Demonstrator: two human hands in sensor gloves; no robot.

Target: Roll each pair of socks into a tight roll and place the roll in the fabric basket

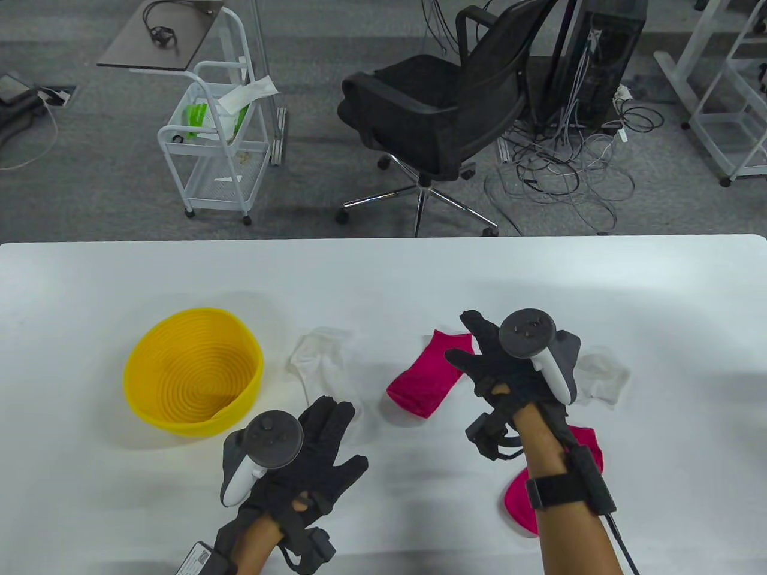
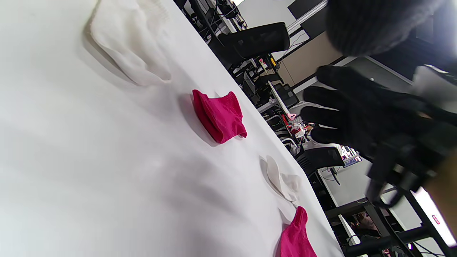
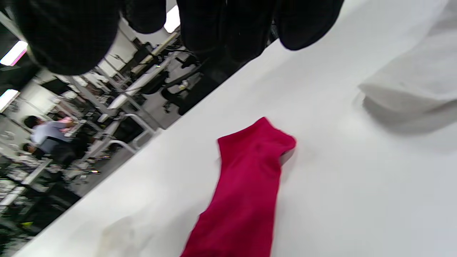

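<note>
Table view: a yellow fabric basket (image 1: 193,371) sits at the left centre of the white tabletop (image 1: 383,281), with nothing visible inside. A white sock (image 1: 319,366) lies just right of it. A pink sock (image 1: 430,374) lies flat at frame centre. A second white sock (image 1: 601,378) lies at right centre, partly hidden by the right hand (image 1: 516,366). A second pink sock (image 1: 527,497) lies at lower right, partly under the right forearm. The right hand hovers between the central pink sock and the right white sock, fingers spread and holding nothing. The left hand (image 1: 311,461) sits at the lower centre-left, fingers extended and empty, its fingertips over the near end of the left white sock.

Left wrist view: the four socks run diagonally from upper left to lower right, white (image 2: 132,43), pink (image 2: 220,116), white (image 2: 282,180), pink (image 2: 294,237). The right hand (image 2: 360,110) appears at right, fingers straight.

Right wrist view: gloved fingers (image 3: 228,25) hang from the top edge, gripping nothing. The pink sock (image 3: 246,192) lies at lower centre; a white sock (image 3: 414,82) lies at the right edge.
</note>
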